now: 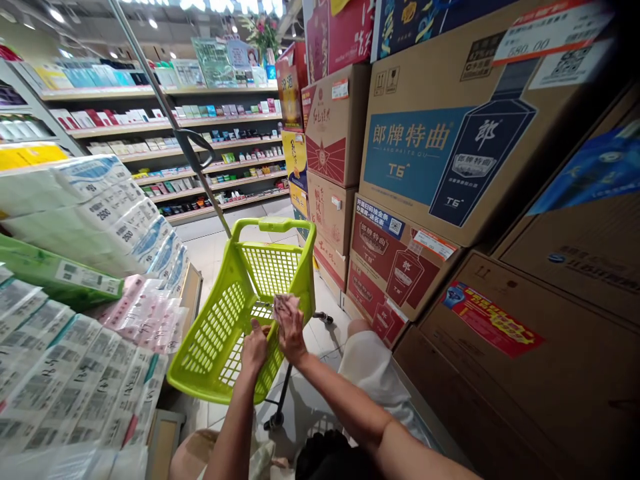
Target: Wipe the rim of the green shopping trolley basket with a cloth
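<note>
A lime-green plastic shopping basket (210, 340) with pierced walls stands tilted on a wheeled frame in front of me. My left hand (255, 348) is closed on its near right wall, thumb pointing up. Just to the right, my right hand (291, 332) is closed on a crumpled pinkish-grey cloth (286, 303), which lies against the basket's right side. The two hands are close together. Part of the cloth is hidden under the right fingers. A long metal pole with a black handle (193, 148) rises behind the basket.
Stacked liquor cartons (415, 160) wall off the right side. Packs of tissue paper (95, 200) are piled at the left on a low wooden stand. Behind are shelves (175, 123) of small boxed goods. The cart's black casters (274, 420) rest on the tiled floor.
</note>
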`<state>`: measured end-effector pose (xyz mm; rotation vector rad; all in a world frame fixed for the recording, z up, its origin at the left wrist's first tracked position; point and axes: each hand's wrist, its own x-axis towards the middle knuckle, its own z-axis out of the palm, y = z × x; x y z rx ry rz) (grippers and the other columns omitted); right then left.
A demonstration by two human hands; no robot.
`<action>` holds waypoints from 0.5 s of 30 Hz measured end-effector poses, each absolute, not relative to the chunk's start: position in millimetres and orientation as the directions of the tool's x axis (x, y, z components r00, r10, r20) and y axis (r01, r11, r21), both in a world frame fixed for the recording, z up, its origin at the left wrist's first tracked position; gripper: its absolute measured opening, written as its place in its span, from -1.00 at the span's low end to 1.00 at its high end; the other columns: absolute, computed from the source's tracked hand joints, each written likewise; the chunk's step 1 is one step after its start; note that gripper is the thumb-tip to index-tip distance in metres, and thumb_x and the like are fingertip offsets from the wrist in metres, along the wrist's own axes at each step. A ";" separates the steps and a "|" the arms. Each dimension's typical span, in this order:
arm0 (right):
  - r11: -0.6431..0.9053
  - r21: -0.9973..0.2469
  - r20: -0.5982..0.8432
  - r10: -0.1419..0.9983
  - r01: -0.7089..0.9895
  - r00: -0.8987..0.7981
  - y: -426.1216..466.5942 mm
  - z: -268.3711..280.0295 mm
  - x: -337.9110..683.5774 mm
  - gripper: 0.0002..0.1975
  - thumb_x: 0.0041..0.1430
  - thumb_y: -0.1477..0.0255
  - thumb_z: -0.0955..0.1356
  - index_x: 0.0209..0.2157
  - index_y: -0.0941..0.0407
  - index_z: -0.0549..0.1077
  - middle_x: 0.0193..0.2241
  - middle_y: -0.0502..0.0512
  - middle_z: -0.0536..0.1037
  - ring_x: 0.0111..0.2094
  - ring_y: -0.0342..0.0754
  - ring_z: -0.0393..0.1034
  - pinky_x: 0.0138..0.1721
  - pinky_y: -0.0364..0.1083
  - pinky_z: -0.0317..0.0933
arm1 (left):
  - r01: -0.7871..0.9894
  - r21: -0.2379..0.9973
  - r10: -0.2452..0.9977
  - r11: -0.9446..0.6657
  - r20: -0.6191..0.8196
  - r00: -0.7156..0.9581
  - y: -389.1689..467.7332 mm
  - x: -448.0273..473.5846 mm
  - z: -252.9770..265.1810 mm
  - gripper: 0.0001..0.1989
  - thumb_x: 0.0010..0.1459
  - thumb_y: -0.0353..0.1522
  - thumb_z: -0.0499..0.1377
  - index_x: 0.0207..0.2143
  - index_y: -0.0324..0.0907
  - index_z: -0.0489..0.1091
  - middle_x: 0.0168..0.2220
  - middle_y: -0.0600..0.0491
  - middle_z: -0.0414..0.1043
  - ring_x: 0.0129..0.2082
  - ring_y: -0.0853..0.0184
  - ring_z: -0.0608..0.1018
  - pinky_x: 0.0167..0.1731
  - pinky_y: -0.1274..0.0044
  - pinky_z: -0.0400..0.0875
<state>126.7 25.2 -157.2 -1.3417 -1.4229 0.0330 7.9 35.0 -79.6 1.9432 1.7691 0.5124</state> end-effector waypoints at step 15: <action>0.498 -0.544 0.713 0.698 0.675 0.060 48.5 -146.0 148.6 -0.33 0.12 0.72 0.20 0.15 -0.11 0.47 0.22 -0.03 0.42 0.20 0.07 0.18 0.24 0.10 0.14 | 0.784 0.620 0.974 0.011 -0.182 0.131 -1.2 -17.9 -89.9 -0.19 0.35 0.01 -0.43 0.06 -0.18 0.49 -0.03 -0.22 0.59 -0.02 0.05 0.60 -0.06 0.30 0.41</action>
